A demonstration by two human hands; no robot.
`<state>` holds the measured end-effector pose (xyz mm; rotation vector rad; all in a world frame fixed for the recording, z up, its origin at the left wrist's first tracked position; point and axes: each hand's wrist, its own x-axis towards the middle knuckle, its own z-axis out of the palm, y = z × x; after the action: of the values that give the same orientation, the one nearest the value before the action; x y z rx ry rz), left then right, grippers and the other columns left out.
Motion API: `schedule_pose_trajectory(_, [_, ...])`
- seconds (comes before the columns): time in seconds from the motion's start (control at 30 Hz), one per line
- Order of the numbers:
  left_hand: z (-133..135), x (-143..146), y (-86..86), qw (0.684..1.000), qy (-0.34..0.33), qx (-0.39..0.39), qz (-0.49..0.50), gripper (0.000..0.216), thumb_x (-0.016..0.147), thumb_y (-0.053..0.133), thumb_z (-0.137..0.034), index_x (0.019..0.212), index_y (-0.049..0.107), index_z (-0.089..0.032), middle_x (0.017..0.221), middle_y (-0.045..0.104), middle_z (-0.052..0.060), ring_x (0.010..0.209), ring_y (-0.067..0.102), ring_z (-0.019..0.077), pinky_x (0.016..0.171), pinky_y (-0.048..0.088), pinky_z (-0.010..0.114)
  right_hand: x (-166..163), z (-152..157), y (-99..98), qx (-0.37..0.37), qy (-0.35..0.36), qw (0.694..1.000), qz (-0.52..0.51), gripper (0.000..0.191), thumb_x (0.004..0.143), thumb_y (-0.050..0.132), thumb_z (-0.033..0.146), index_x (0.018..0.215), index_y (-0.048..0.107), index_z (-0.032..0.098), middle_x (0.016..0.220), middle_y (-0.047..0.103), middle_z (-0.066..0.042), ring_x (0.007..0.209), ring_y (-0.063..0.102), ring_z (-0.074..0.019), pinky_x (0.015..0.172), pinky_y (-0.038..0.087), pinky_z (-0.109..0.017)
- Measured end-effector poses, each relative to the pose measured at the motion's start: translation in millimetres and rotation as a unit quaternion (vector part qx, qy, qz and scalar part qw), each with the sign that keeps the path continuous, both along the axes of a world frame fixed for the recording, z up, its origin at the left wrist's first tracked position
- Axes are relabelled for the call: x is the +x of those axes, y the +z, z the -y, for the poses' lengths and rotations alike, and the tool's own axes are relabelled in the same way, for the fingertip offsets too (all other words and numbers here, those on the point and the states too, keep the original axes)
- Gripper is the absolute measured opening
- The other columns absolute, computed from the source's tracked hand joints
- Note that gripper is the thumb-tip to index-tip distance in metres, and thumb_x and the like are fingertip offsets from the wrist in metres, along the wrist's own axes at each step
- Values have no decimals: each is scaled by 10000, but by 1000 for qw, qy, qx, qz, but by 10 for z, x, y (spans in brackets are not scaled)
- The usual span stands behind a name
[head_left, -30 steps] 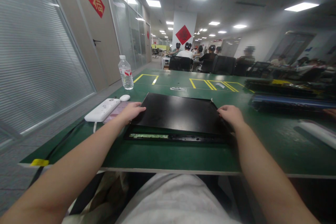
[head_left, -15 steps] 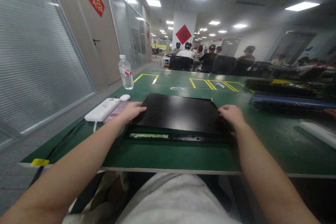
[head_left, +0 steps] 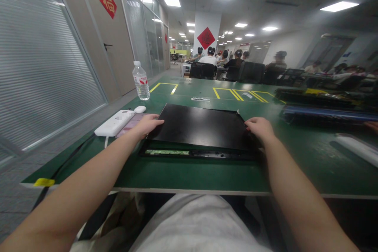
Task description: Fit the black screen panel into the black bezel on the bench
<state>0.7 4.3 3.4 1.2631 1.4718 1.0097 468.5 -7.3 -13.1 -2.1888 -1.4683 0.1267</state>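
A flat black panel [head_left: 201, 126] lies on the green table [head_left: 189, 173] in front of me, its near edge raised over a black frame with a green circuit strip [head_left: 167, 152] showing underneath. My left hand [head_left: 146, 124] grips the panel's left edge, fingers curled around it. My right hand [head_left: 260, 129] grips the right edge the same way.
A white power strip [head_left: 113, 123], a pink phone [head_left: 131, 123] and a white mouse [head_left: 139, 109] lie at the left. A water bottle [head_left: 141, 81] stands behind them. Dark stacked devices [head_left: 325, 114] sit at the right. Several people sit at far desks.
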Motion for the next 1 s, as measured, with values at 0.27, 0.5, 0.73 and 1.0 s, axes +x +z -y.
schedule_pose_trajectory(0.27, [-24, -11, -27, 1000, -1, 2, 18, 422, 522, 887, -318, 896, 755, -173, 806, 786, 75, 693, 734, 273, 613, 557, 322, 0, 1, -3, 3, -2, 1000, 5, 267, 815, 630, 378, 940, 818, 236, 812, 767, -84, 788, 715, -235, 761, 533, -314])
schedule_pose_trajectory(0.5, [1, 5, 1, 1000, 10, 18, 3, 395, 510, 894, -326, 849, 756, -177, 775, 777, 71, 713, 735, 280, 619, 562, 323, -22, 28, 31, -5, 0, 1000, -1, 260, 822, 619, 364, 937, 813, 235, 829, 772, -84, 771, 717, -230, 764, 531, -315])
schedule_pose_trajectory(0.73, [75, 49, 81, 1000, 24, 3, 6, 294, 581, 814, -246, 858, 736, -187, 728, 759, 44, 720, 732, 266, 602, 557, 304, -43, 54, 77, -23, 9, 999, -21, 263, 833, 596, 332, 943, 808, 221, 821, 781, -63, 729, 707, -205, 734, 517, -295])
schedule_pose_trajectory(1.0, [74, 36, 77, 1000, 10, -3, 30, 423, 522, 872, -304, 897, 722, -179, 749, 753, 51, 686, 719, 264, 612, 561, 326, 8, 16, 37, -20, 2, 998, -52, 259, 829, 602, 313, 946, 806, 205, 829, 789, -60, 727, 704, -197, 718, 514, -283])
